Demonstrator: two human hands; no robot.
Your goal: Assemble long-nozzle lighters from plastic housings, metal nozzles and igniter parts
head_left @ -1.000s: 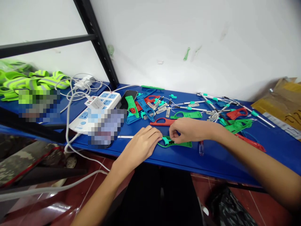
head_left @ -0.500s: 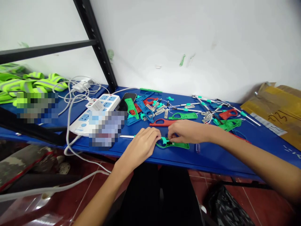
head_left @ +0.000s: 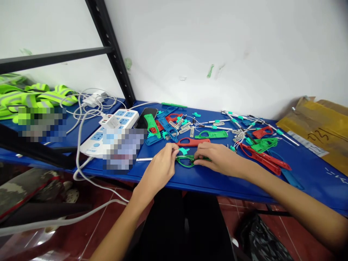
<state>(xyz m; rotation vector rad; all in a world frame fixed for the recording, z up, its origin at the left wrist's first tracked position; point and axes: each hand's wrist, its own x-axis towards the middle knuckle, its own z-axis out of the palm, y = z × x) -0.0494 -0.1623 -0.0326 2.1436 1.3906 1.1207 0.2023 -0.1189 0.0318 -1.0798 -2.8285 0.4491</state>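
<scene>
Smoothly moulded in thin plastic, the looped green casing sits on the near middle of the blue counter, beside a slim, shiny metal rod. The teal clip, earlier down inside it, now stands raised. The left hand's fingers pinch the clip; the right hand's bunched fingers touch the casing, their grip unclear.

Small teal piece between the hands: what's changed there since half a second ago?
The teal piece has shifted left and upward in the picture, out of the green handle; the left hand moved the same way and seems to pinch it. The right hand stays at the green handle, its exact grip hidden. The power strip and black phone stayed put.
</scene>
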